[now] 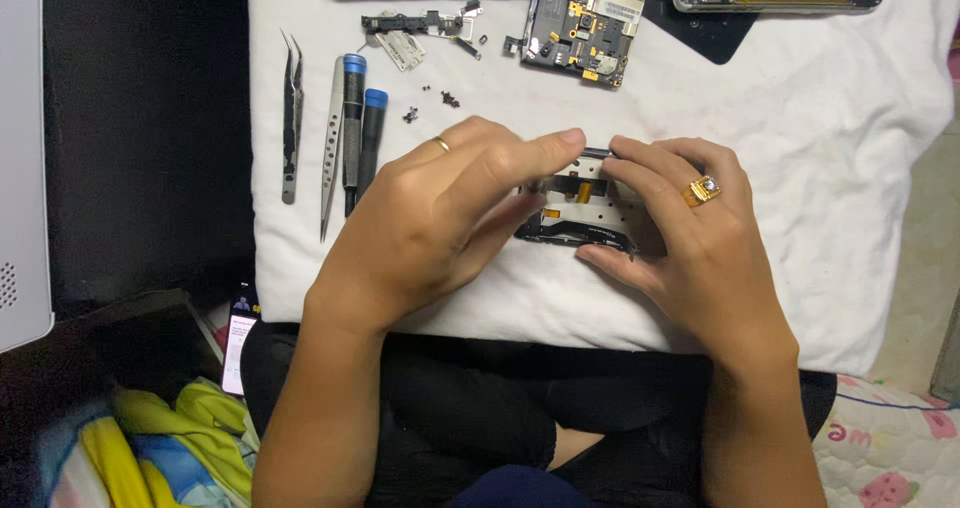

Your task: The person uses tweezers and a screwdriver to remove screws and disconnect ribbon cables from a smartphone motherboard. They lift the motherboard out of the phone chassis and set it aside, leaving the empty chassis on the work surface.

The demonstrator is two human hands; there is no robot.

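Gripping from both sides, the left hand (430, 233) and the right hand (690, 248) close on a flat grey metal phone frame with a black edge and small orange flex tabs (580, 213), held just above the white folded cloth (800, 118) that covers the work surface. The frame's long axis runs left to right, so each hand takes one end: the left thumb and forefinger pinch the left end and upper edge, and the right forefinger presses the upper edge while the right thumb supports the near lower corner. Both hands are equally close to it, fingers curled and grasping rather than loose.

Nearer the body, dark clothing fills the lap, with a bright yellow and blue cloth (150, 448) at the lower left.

Beyond the left hand lie slim silver tweezers (291, 118) and two black screwdrivers with blue caps (360, 128), well apart from the frame. Tiny dark screws (440, 100) sit past them, then a green and black circuit board (580, 28).
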